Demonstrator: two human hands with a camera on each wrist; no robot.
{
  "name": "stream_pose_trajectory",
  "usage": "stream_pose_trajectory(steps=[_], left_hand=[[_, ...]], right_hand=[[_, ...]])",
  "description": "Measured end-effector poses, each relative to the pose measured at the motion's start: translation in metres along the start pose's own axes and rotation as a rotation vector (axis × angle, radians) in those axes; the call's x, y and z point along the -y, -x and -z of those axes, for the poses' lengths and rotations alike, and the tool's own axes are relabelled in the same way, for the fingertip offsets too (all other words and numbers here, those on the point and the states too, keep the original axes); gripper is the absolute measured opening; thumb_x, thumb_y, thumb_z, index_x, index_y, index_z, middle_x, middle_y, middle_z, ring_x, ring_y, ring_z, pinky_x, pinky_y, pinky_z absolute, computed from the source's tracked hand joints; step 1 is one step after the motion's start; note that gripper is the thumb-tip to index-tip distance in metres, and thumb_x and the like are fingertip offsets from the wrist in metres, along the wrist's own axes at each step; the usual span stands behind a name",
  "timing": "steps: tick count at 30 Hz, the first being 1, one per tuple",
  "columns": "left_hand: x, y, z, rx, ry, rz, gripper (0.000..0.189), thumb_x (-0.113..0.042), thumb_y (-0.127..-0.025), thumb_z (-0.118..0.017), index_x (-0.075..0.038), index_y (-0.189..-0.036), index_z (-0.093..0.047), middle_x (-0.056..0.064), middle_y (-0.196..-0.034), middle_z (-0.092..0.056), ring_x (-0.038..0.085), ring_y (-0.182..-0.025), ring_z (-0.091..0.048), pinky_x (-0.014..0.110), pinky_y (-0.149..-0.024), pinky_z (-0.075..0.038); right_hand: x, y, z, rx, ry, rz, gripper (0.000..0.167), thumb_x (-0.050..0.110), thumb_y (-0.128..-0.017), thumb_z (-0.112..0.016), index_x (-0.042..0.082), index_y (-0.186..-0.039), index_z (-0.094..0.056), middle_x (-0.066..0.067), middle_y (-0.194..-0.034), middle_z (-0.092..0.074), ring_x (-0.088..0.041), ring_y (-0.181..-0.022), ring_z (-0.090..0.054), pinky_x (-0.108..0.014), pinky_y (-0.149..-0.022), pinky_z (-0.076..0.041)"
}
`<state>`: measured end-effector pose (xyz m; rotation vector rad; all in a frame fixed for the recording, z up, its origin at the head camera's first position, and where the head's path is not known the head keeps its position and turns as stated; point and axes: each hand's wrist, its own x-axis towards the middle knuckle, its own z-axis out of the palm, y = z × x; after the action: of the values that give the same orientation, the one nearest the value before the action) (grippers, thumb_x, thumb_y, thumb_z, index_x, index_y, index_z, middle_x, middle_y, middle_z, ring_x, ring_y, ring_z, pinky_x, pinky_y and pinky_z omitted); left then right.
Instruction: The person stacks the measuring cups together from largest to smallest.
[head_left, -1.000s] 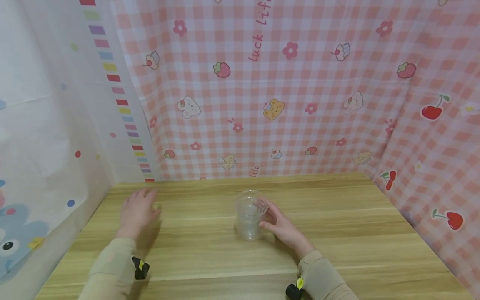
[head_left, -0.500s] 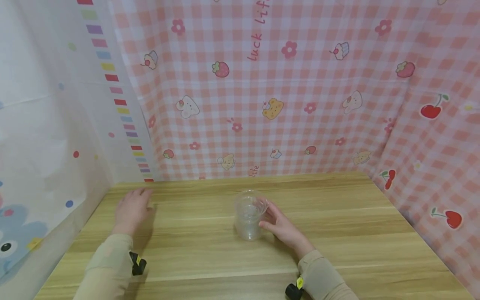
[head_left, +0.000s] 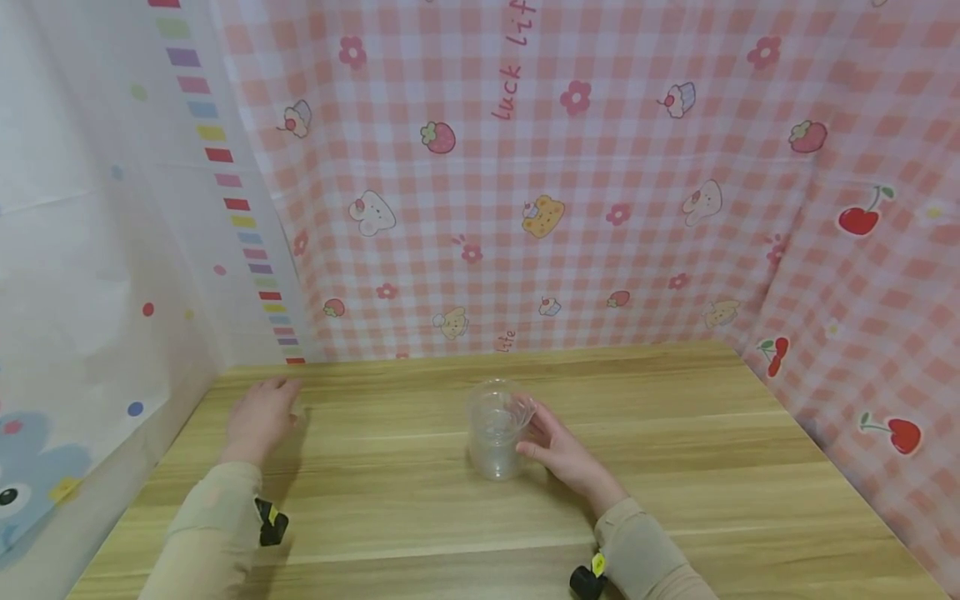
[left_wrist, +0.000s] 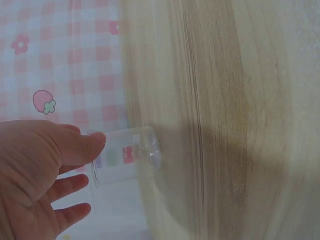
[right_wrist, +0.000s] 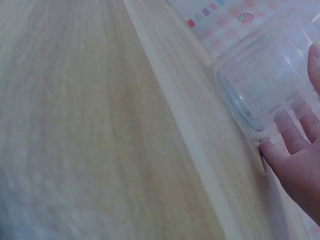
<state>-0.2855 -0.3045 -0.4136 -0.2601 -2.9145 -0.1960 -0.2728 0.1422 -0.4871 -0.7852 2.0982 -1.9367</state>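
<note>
A large clear plastic cup (head_left: 491,446) stands upright on the wooden table in the head view. My right hand (head_left: 558,454) grips it from the right side, thumb toward me. In the right wrist view, fingers (right_wrist: 295,137) show behind the clear wall of the cup. At the far left of the table is my left hand (head_left: 258,421). The left wrist view shows a smaller clear plastic cup (left_wrist: 125,155) there, its base toward the tabletop. My thumb (left_wrist: 82,147) lies over its rim, with the other fingers close by. From the head view, my hand mostly hides this cup.
The wooden table (head_left: 420,525) meets a pink checked cloth (head_left: 480,183) at the back. Similar cloth hangs at the right, and a white patterned cloth (head_left: 97,275) at the left. Small black cameras (head_left: 272,522) sit on both wrists.
My left hand has moved a little left, and its fingers have drawn closer together. My right hand stays on the large cup. The view has shifted slightly.
</note>
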Motion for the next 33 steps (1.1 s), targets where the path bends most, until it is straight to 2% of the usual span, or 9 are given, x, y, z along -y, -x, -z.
stream_pose_trajectory(steps=[5,11,19,27,33], left_hand=[[0.0002,0.0003,0.002,-0.008,-0.015,-0.021,0.054,0.0,-0.081,-0.075,0.003,-0.132,-0.055,0.035,-0.127,-0.053,0.055,-0.112,-0.051,0.067,-0.086,-0.046],[0.0019,0.0008,0.002,0.001,-0.029,-0.038,0.053,0.001,-0.081,-0.074,0.003,-0.131,-0.056,0.035,-0.123,-0.055,0.055,-0.109,-0.053,0.065,-0.085,-0.047],[0.0056,0.0,-0.0015,0.022,0.002,-0.024,0.041,0.008,-0.086,-0.057,0.005,-0.128,-0.057,0.036,-0.124,-0.054,0.056,-0.11,-0.052,0.066,-0.088,-0.046],[0.0044,-0.0012,-0.0002,0.053,0.028,-0.003,0.039,0.004,-0.089,-0.057,0.004,-0.128,-0.058,0.037,-0.125,-0.053,0.057,-0.11,-0.052,0.067,-0.086,-0.046],[0.0027,-0.001,0.0028,0.072,0.047,0.012,0.04,0.009,-0.088,-0.055,0.004,-0.128,-0.058,0.038,-0.125,-0.052,0.056,-0.11,-0.051,0.068,-0.086,-0.046]], right_hand=[[0.0,-0.0001,-0.0002,0.003,-0.001,0.007,0.072,0.004,-0.096,-0.062,0.006,-0.156,-0.022,-0.021,-0.158,-0.028,-0.04,-0.145,-0.024,-0.056,-0.116,-0.02],[0.0004,0.0002,-0.0002,0.0,0.002,0.002,0.072,0.004,-0.096,-0.062,0.006,-0.156,-0.022,-0.021,-0.158,-0.028,-0.039,-0.145,-0.023,-0.055,-0.116,-0.019],[0.0002,0.0002,0.0002,-0.001,0.001,0.005,0.072,0.004,-0.096,-0.062,0.005,-0.156,-0.022,-0.021,-0.158,-0.027,-0.039,-0.145,-0.023,-0.055,-0.116,-0.018],[-0.0001,0.0004,0.0004,-0.002,0.0,0.008,0.073,0.003,-0.095,-0.062,0.005,-0.156,-0.022,-0.021,-0.158,-0.028,-0.04,-0.145,-0.023,-0.055,-0.116,-0.018],[-0.0002,0.0002,0.0007,0.0,-0.002,0.011,0.073,0.003,-0.095,-0.062,0.005,-0.156,-0.021,-0.022,-0.158,-0.028,-0.041,-0.145,-0.023,-0.056,-0.116,-0.019]])
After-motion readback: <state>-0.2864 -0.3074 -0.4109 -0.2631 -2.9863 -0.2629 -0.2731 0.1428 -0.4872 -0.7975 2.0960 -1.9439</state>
